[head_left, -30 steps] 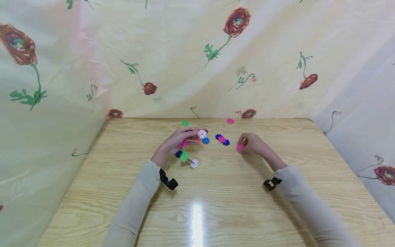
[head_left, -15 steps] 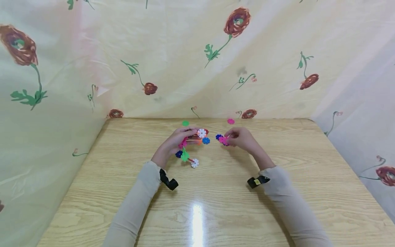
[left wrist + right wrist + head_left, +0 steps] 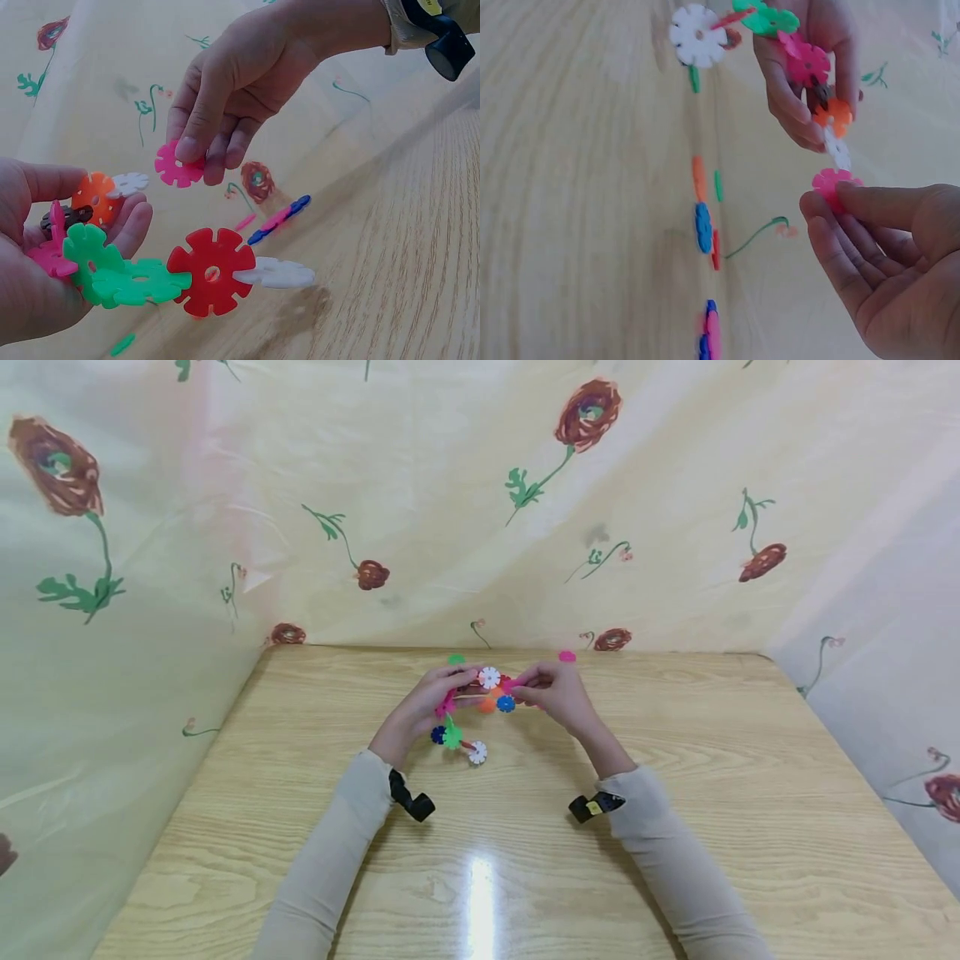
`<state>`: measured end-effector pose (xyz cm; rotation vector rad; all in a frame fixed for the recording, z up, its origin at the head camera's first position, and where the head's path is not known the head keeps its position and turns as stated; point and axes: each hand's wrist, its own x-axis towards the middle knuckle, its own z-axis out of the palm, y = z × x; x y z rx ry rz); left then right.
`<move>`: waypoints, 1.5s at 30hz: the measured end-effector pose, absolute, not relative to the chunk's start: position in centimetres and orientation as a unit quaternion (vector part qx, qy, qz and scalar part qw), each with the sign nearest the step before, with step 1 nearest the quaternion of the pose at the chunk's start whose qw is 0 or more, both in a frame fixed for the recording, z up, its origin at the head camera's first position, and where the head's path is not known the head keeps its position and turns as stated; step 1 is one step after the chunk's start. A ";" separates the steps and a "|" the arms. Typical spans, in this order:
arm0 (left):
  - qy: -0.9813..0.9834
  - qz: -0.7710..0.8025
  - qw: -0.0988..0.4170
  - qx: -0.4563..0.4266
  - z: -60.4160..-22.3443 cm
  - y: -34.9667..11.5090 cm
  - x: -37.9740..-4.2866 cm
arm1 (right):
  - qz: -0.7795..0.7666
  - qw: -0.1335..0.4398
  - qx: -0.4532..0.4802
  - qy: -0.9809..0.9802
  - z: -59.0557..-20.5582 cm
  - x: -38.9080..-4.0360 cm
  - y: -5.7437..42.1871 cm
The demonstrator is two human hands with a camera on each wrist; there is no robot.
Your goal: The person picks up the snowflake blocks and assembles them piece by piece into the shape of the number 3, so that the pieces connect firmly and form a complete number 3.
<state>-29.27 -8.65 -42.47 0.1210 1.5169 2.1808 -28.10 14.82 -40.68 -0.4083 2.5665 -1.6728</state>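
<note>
My left hand [image 3: 438,695] holds a chain of interlocked notched plastic flower discs, its fingers curled around the middle. In the left wrist view, a green disc [image 3: 141,282], a red disc [image 3: 196,271] and a white disc [image 3: 281,272] hang out on the near side. An orange disc [image 3: 93,198] and another white disc [image 3: 130,184] stick out beyond the fingers. My right hand [image 3: 557,695] pinches a pink disc [image 3: 828,182] between thumb and fingertips, right by that second white disc [image 3: 837,148]. Whether the two touch, I cannot tell. The palm partly hides the chain.
On the wooden table [image 3: 480,827] lie a blue disc [image 3: 506,703], an orange disc [image 3: 698,178], a green disc [image 3: 457,659] and a pink one [image 3: 567,657]. A blue-and-pink joined piece [image 3: 279,219] lies behind my right hand. A flowered cloth [image 3: 435,527] rises at the back.
My right hand has moved left with the pink disc, past the blue-and-pink piece, up to the chain's end. The left hand has stayed nearly still.
</note>
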 end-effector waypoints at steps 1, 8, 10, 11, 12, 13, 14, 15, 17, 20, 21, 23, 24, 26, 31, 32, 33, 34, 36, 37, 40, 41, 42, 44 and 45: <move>0.555 0.796 0.238 0.042 -42.4 -8.6 -29.3 | -0.545 0.023 -0.133 0.828 -40.8 -28.1 14.7; 0.568 0.786 0.240 0.050 -42.4 -8.5 -29.2 | -0.550 -0.005 -0.149 0.821 -41.3 -27.7 14.2; 0.570 0.785 0.240 0.051 -42.4 -8.5 -29.1 | -0.547 -0.014 -0.151 0.823 -41.3 -27.6 14.0; 0.572 0.783 0.239 0.051 -42.5 -8.4 -29.1 | -0.545 -0.018 -0.151 0.824 -41.3 -27.6 13.9; 0.576 0.780 0.237 0.051 -42.5 -8.4 -29.1 | -0.545 -0.021 -0.149 0.825 -41.3 -27.5 13.9; 0.583 0.776 0.234 0.053 -42.6 -8.3 -29.1 | -0.543 -0.025 -0.148 0.826 -41.3 -27.5 13.8; 0.590 0.772 0.231 0.057 -42.7 -8.2 -29.1 | -0.542 -0.028 -0.149 0.826 -41.4 -27.5 13.8; 0.596 0.768 0.227 0.061 -42.7 -8.1 -29.1 | -0.542 -0.031 -0.149 0.826 -41.4 -27.5 13.7; 0.611 0.759 0.216 0.067 -42.9 -7.9 -29.0 | -0.539 -0.036 -0.152 0.828 -41.5 -27.5 13.7; 0.618 0.757 0.202 0.068 -43.1 -7.7 -29.0 | -0.534 -0.037 -0.156 0.831 -41.1 -27.2 13.4; 0.617 0.759 0.199 0.064 -43.2 -7.6 -29.0 | -0.536 -0.038 -0.157 0.829 -41.1 -27.2 13.4; 0.613 0.763 0.196 0.054 -43.1 -7.5 -28.9 | -0.537 -0.034 -0.159 0.828 -40.2 -26.5 13.1; 0.610 0.766 0.196 0.049 -43.1 -7.5 -28.8 | -0.538 -0.032 -0.160 0.827 -39.7 -26.2 13.0; 0.607 0.769 0.195 0.041 -43.0 -7.4 -28.8 | -0.544 -0.031 -0.165 0.822 -38.9 -25.5 12.8; 0.599 0.776 0.197 0.036 -43.1 -7.4 -28.7 | -0.545 -0.034 -0.163 0.821 -38.5 -25.2 12.7; 0.597 0.777 0.198 0.036 -43.1 -7.3 -28.7 | -0.545 -0.035 -0.162 0.822 -38.5 -25.1 12.7; 0.595 0.778 0.199 0.036 -43.2 -7.3 -28.8 | -0.544 -0.035 -0.161 0.823 -38.4 -25.1 12.7; 0.593 0.779 0.200 0.036 -43.2 -7.3 -28.8 | -0.544 -0.035 -0.159 0.823 -38.4 -25.1 12.7; 0.592 0.779 0.202 0.036 -43.3 -7.3 -28.8 | -0.541 -0.033 -0.156 0.826 -38.3 -25.0 12.8; 0.594 0.778 0.202 0.038 -43.3 -7.3 -28.8 | -0.539 -0.031 -0.155 0.828 -38.3 -25.0 12.8; 0.599 0.774 0.200 0.041 -43.4 -7.3 -28.9 | -0.531 -0.027 -0.156 0.832 -38.7 -25.4 12.9; 0.601 0.773 0.200 0.042 -43.4 -7.3 -28.9 | -0.529 -0.026 -0.158 0.834 -39.0 -25.7 13.0; 0.602 0.772 0.199 0.043 -43.3 -7.3 -28.9 | -0.527 -0.025 -0.159 0.834 -39.4 -25.9 13.0; 0.603 0.771 0.198 0.045 -43.3 -7.4 -28.9 | -0.528 -0.025 -0.161 0.834 -40.1 -26.5 13.2; 0.603 0.771 0.198 0.046 -43.3 -7.4 -28.9 | -0.529 -0.026 -0.163 0.832 -40.5 -26.8 13.3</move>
